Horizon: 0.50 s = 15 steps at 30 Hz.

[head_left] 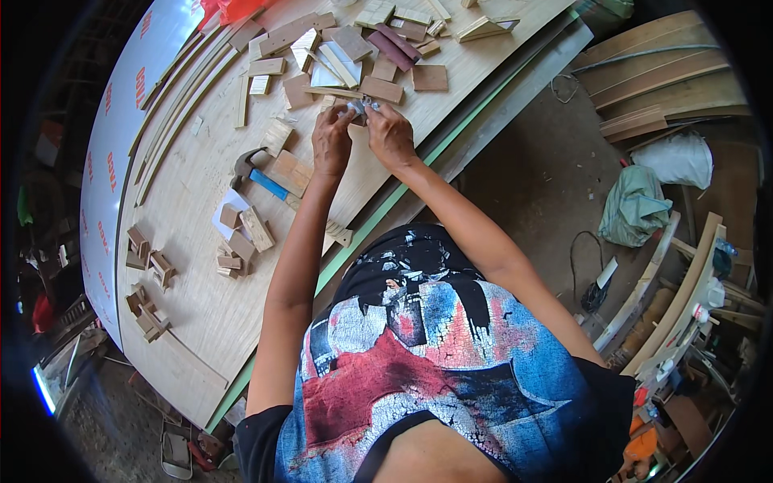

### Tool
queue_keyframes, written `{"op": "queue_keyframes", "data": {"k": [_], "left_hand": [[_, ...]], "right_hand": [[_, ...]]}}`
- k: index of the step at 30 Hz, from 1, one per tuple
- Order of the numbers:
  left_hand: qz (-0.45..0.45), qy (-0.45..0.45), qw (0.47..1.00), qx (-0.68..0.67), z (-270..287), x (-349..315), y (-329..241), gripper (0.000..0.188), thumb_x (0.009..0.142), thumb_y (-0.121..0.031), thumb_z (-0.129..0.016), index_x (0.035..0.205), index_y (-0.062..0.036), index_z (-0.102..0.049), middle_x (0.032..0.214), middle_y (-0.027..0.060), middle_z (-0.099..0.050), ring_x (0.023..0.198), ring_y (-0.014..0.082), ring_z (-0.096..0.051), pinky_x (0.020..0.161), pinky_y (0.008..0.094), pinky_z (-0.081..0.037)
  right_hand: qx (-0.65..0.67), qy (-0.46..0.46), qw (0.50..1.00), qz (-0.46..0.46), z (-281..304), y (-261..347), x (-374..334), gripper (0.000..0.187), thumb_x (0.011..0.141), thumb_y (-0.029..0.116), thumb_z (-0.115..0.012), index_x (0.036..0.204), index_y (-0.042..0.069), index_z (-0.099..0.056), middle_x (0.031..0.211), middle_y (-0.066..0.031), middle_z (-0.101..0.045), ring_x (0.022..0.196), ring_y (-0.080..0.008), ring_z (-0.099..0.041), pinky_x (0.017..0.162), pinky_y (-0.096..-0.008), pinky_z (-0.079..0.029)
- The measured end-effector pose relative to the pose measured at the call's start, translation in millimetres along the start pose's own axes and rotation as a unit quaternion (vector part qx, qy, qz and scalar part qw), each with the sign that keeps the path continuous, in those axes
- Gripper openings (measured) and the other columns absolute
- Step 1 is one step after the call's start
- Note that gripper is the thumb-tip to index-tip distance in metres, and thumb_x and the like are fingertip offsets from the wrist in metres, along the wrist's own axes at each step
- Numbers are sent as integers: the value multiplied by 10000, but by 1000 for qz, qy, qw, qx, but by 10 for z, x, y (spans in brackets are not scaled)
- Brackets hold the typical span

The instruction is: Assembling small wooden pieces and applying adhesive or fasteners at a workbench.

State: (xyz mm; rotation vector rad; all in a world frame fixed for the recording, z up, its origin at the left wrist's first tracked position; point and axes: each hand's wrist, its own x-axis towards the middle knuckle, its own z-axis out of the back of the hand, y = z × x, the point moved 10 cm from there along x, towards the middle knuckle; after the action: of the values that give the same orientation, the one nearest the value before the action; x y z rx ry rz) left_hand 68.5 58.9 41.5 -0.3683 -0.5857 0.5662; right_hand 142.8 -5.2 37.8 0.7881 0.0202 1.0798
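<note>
Above the edge of a scatter of wood offcuts, my left hand [331, 143] and my right hand [390, 135] meet, fingertips pinched together. Between them is a small crumpled, greyish see-through piece that looks like a plastic bag [360, 105]. What it contains is too small to make out. Just beyond the fingers lie brown wood blocks [382, 89] and a white sheet of paper [325, 74]. Left of my left forearm rests a claw hammer [268, 183] with a blue handle, beside a flat wood piece [288, 172].
The pale plywood tabletop [189, 233] carries long thin strips [179, 105] at far left and small block assemblies [145, 312] at near left. Its green-edged border [451, 133] runs along my body. Sacks [634, 208] and curved boards [656, 68] occupy the floor at right.
</note>
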Motion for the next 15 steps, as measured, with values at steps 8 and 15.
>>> {"op": "queue_keyframes", "data": {"k": [8, 15], "left_hand": [[-25, 14, 999, 31, -11, 18, -78, 269, 698, 12, -505, 916, -80, -633, 888, 84, -581, 820, 255, -532, 700, 325, -448], [-25, 3, 999, 25, -14, 13, -61, 287, 683, 29, -510, 920, -75, -633, 889, 87, -578, 800, 263, -524, 691, 330, -446]], "right_hand": [[0, -4, 1000, 24, 7, 75, -8, 194, 758, 42, -520, 927, -29, -583, 737, -158, -515, 702, -307, -535, 631, -369, -441], [17, -8, 999, 41, 29, 99, -24, 206, 748, 17, -525, 939, -35, -582, 738, -155, -507, 696, -307, -529, 625, -368, -440]]}}
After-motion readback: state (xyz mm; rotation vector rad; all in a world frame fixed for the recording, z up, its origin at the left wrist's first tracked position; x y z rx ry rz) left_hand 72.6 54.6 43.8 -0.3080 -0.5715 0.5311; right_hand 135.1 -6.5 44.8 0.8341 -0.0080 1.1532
